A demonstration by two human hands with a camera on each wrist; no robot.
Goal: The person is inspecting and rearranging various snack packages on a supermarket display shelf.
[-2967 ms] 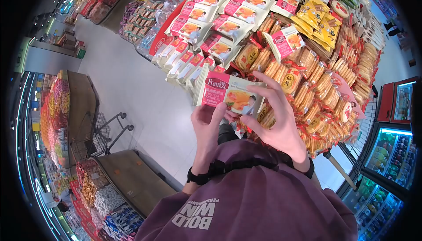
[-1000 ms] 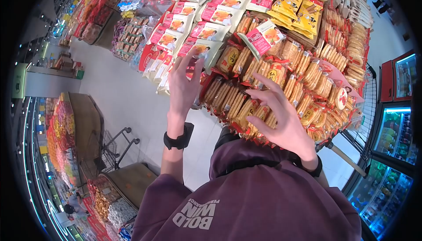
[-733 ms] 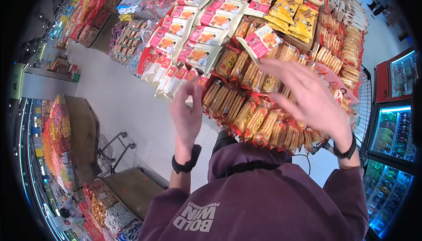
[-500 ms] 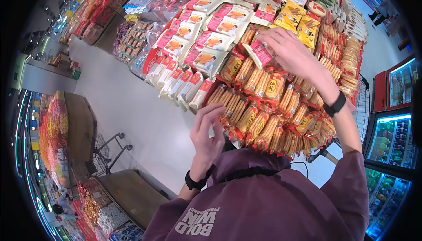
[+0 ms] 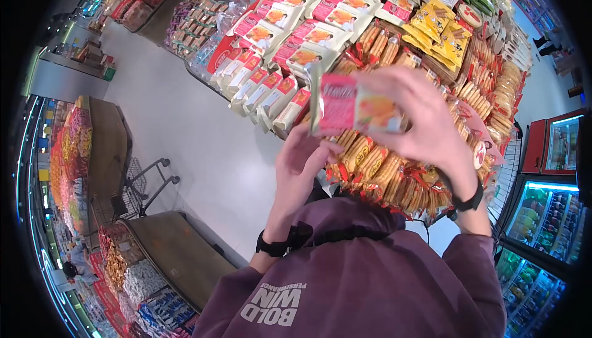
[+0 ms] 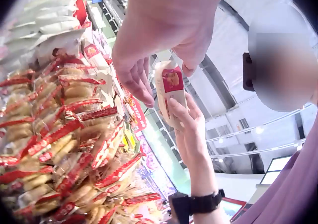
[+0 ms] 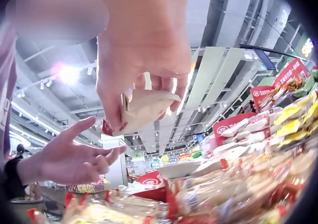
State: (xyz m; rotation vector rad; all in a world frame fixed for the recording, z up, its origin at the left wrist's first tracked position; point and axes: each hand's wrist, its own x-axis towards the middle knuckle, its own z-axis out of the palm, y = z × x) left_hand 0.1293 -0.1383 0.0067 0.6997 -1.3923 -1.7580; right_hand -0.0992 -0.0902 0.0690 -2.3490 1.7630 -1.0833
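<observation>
My right hand (image 5: 425,116) grips a pink and white packet of butter cookie pie (image 5: 338,105) by its right end, thumb below and fingers above. Over the display of snacks the packet is held up, its printed front facing me and slightly blurred. My left hand (image 5: 299,168) is just below its left end, fingers loosely bent and holding nothing. In the right wrist view the packet (image 7: 149,110) is pinched from above, with the left hand (image 7: 74,159) lower and apart from it. The left wrist view shows the packet (image 6: 171,85) end-on beyond the left hand's fingers.
Red-wrapped rice crackers (image 5: 382,171) are heaped under the hands. Rows of matching cookie pie packets (image 5: 305,54) lie behind, beside yellow packets (image 5: 441,33). A shopping cart (image 5: 145,184) stands on the floor at left, drink fridges (image 5: 542,215) at right.
Both hands held a packet at first; then the left hand was among the packet rows. The right hand reached to a packet lying on the crackers and brought it nearer; the left came back beside it.
</observation>
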